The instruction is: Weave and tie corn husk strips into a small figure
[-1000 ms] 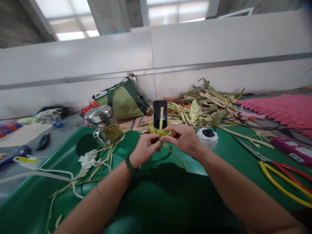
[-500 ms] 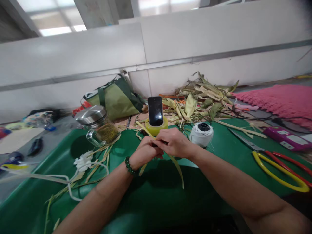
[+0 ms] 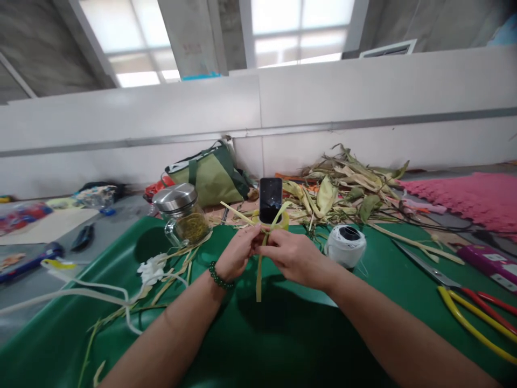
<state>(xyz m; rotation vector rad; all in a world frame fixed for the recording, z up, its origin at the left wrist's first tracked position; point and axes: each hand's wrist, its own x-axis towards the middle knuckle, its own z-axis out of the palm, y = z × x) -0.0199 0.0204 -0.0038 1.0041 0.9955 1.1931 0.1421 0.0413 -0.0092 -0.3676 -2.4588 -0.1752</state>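
Both hands meet above the green mat (image 3: 283, 345). My left hand (image 3: 239, 252) and my right hand (image 3: 291, 255) pinch yellow-green leaf strips (image 3: 259, 269) between their fingertips. One strip hangs straight down below the hands, another sticks out up and to the left, and a third curls up toward the phone. A dark bead bracelet (image 3: 219, 278) sits on my left wrist. Just behind the hands a black phone (image 3: 270, 200) stands upright in a roll of yellow tape (image 3: 286, 220).
A spool of white thread (image 3: 346, 245) sits right of my hands. A lidded glass jar (image 3: 180, 213) and a green bag (image 3: 210, 175) stand at the left. Dried leaves (image 3: 347, 186) pile up behind. Yellow- and red-handled shears (image 3: 464, 302) lie at the right, a white flower (image 3: 150, 269) at the left.
The hands stayed pinched together on the strips and turned them: one strip that slanted down to the right now hangs straight down, and a loop curls up by the phone. The view tilted up.
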